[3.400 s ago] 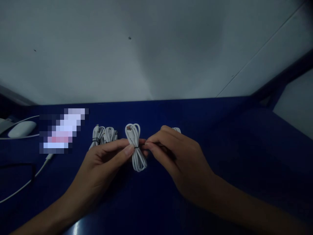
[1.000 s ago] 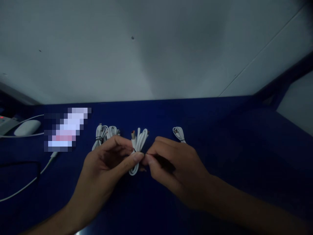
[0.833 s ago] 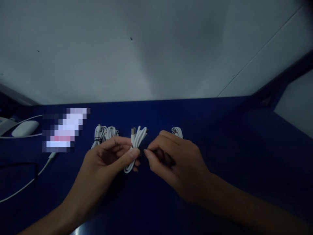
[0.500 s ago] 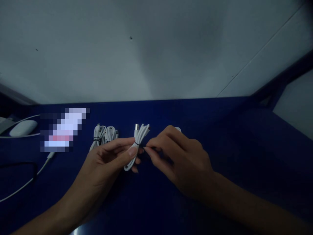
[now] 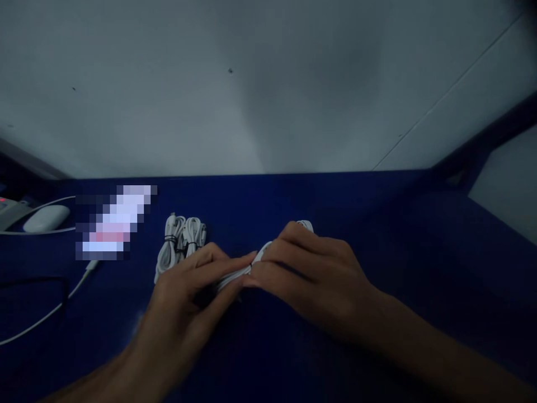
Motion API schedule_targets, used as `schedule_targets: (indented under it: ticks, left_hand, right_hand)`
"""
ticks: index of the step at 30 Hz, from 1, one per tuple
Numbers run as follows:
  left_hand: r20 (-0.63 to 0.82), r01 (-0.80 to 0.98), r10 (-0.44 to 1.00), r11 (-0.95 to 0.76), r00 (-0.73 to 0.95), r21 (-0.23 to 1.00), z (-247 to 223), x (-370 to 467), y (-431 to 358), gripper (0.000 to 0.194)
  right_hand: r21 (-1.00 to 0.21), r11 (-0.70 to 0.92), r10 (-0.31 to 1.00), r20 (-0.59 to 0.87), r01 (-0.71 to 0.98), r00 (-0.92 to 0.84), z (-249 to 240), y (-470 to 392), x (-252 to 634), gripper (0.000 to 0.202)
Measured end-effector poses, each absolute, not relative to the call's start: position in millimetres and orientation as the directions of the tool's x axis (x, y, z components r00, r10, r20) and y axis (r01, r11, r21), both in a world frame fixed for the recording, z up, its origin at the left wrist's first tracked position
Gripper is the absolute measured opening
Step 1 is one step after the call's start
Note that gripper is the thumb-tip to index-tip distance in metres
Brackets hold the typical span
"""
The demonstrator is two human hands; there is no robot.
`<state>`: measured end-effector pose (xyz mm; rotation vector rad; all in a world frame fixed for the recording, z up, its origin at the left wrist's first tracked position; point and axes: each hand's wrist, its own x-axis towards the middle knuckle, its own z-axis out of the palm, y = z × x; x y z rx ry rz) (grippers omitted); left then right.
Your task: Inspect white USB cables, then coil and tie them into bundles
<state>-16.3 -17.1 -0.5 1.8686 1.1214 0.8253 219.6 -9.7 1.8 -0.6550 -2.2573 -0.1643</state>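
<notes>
A coiled white cable (image 5: pixel 235 276) lies tilted between both hands, partly hidden by the fingers, with a dark tie near its middle. My left hand (image 5: pixel 197 291) pinches its lower left part between thumb and fingers. My right hand (image 5: pixel 310 274) has its fingers closed round the upper right end, hiding the plugs. Left of the hands, two tied white cable bundles, one (image 5: pixel 169 246) larger and one (image 5: pixel 193 232) smaller, lie side by side on the blue table (image 5: pixel 260 358). Part of another white item (image 5: pixel 306 225) shows behind my right hand.
At the left lies a blurred-out, bright phone-like object (image 5: pixel 119 218) with a white cord (image 5: pixel 78 286) plugged into its near end. Beside it are a white rounded case (image 5: pixel 47 218) and a dark cord. A grey wall panel (image 5: pixel 251 112) rises behind the table.
The held cable has turned from nearly upright to a flatter tilt. My right hand, closed beside the cable before, now grips its upper end. The view has shifted slightly.
</notes>
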Motion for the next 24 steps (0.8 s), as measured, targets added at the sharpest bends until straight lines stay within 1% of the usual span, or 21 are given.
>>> schedule_targets:
  ticks: [2,5,7,9,11,12,13,15,16,19,21,24]
  left_hand:
    - [0.158,0.443,0.891,-0.357,0.425,0.822,-1.1,-16.9,-18.6,0.030]
    - [0.175,0.471,0.868,-0.410,0.464,0.781,-0.5,-14.8,-18.8,0.029]
    - [0.173,0.480,0.855,-0.429,0.489,0.765,-0.7,-13.2,-18.7,0.027]
    - [0.149,0.491,0.852,-0.422,0.501,0.762,-2.4,-12.6,-19.0,0.025]
    - [0.111,0.496,0.869,-0.375,0.483,0.783,-5.4,-12.6,-19.6,0.021]
    - [0.095,0.490,0.881,-0.344,0.463,0.801,-7.1,-12.7,-19.9,0.023]
    - [0.087,0.480,0.892,-0.318,0.443,0.818,-8.9,-12.7,-20.3,0.031]
    - [0.080,0.455,0.901,-0.291,0.427,0.842,-11.8,-12.5,-21.3,0.045]
    - [0.081,0.448,0.898,-0.292,0.433,0.845,-12.7,-12.3,-22.1,0.047]
    - [0.090,0.438,0.877,-0.322,0.471,0.839,-13.4,-12.0,-25.4,0.045]
    - [0.120,0.420,0.864,-0.353,0.488,0.836,-12.5,-11.9,-28.3,0.047]
    - [0.186,0.347,0.852,-0.386,0.489,0.855,-11.4,-10.6,-34.5,0.058]
  right_hand:
    - [-0.140,0.829,0.474,0.690,0.541,-0.548,0.2,-10.0,218.9,0.016]
    - [-0.194,0.750,0.605,0.587,0.632,-0.538,-0.4,-13.3,217.2,0.020]
    - [-0.242,0.718,0.665,0.517,0.653,-0.539,0.7,-15.2,216.4,0.020]
    - [-0.370,0.688,0.722,0.434,0.624,-0.539,3.2,-16.0,216.8,0.015]
    - [-0.542,0.615,0.783,0.334,0.573,-0.524,7.0,-15.7,218.8,0.010]
    - [-0.618,0.563,0.812,0.288,0.549,-0.508,9.1,-15.2,220.1,0.010]
    - [-0.679,0.512,0.835,0.248,0.526,-0.491,11.2,-14.8,221.4,0.010]
    - [-0.757,0.422,0.872,0.187,0.499,-0.453,15.1,-13.8,223.6,0.010]
    - [-0.782,0.376,0.887,0.150,0.496,-0.436,16.9,-13.3,224.2,0.009]
    - [-0.845,0.219,0.906,-0.011,0.488,-0.424,22.1,-11.1,225.4,0.012]
    - [-0.879,0.109,0.884,-0.128,0.465,-0.450,25.6,-8.6,226.7,0.013]
    - [-0.919,-0.044,0.820,-0.257,0.391,-0.511,29.8,-3.5,231.2,0.018]
